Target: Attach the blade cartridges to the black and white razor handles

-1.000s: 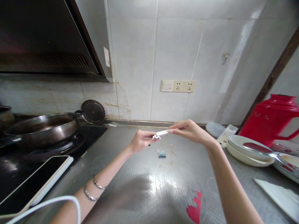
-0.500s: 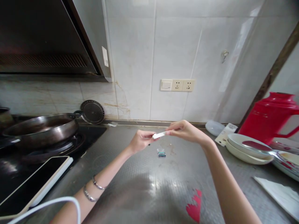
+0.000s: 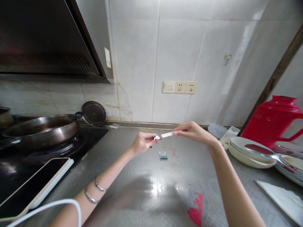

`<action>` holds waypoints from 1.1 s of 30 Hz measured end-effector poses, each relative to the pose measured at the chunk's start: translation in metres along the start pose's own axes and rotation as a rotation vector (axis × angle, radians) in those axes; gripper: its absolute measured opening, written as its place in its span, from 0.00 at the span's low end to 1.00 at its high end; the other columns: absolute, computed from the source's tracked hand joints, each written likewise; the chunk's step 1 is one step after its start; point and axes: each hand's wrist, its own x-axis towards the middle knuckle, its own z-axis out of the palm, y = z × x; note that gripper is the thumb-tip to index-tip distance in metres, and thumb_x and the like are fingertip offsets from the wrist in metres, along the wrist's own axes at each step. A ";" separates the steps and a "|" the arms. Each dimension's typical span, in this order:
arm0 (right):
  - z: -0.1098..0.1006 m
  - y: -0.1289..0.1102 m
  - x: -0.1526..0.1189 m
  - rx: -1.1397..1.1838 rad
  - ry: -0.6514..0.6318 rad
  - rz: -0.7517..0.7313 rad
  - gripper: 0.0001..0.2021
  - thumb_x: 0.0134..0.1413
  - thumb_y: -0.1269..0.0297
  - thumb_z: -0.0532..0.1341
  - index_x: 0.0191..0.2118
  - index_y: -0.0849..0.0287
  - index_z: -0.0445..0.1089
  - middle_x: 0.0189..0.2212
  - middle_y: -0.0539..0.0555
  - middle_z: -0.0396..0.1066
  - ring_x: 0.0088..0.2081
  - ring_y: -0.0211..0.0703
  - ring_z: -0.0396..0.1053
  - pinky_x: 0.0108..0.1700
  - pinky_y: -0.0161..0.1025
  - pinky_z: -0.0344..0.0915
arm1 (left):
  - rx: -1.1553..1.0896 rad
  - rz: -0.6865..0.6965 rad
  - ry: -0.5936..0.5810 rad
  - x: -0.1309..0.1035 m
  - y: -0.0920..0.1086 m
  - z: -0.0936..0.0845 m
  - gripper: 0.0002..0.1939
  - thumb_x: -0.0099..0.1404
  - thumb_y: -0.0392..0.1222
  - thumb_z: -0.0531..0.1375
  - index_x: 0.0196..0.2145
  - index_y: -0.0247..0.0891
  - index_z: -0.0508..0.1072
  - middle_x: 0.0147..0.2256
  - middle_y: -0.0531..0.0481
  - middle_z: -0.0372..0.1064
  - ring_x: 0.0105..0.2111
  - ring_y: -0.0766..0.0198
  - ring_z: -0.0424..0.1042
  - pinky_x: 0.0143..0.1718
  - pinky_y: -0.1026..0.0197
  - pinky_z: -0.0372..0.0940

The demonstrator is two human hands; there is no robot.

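Observation:
My left hand pinches a small white piece with dark edges between thumb and fingers; its kind is too small to tell. Just to the right, my right hand is closed on the end of a short, flat white bar. A narrow gap separates the bar from the small piece. Both hands hover above the metal countertop. Below them on the counter lies a little clear item with green and dark stripes, touched by neither hand.
At left, a steel pan stands on the black stove, with a phone and white cable nearer. Stacked dishes, a red thermos jug and a white paper sheet are at right. A red patch marks the front.
My right hand has moved slightly right with the white bar, which has come apart from the piece in my left hand. My left hand has hardly moved.

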 end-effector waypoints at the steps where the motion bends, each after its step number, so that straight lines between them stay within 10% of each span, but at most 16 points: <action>1: 0.000 -0.001 0.000 0.002 0.006 -0.005 0.21 0.49 0.49 0.57 0.33 0.63 0.76 0.29 0.55 0.72 0.30 0.40 0.64 0.29 0.34 0.56 | 0.009 0.002 -0.001 0.000 0.000 0.000 0.11 0.52 0.40 0.62 0.32 0.32 0.77 0.31 0.46 0.74 0.31 0.63 0.71 0.33 0.63 0.67; 33: 0.000 0.016 0.003 0.032 -0.059 0.007 0.21 0.47 0.48 0.58 0.32 0.64 0.75 0.28 0.54 0.70 0.29 0.39 0.62 0.29 0.34 0.55 | -0.012 -0.011 0.015 0.001 -0.003 0.001 0.09 0.52 0.41 0.62 0.28 0.31 0.75 0.27 0.48 0.72 0.28 0.65 0.69 0.30 0.65 0.64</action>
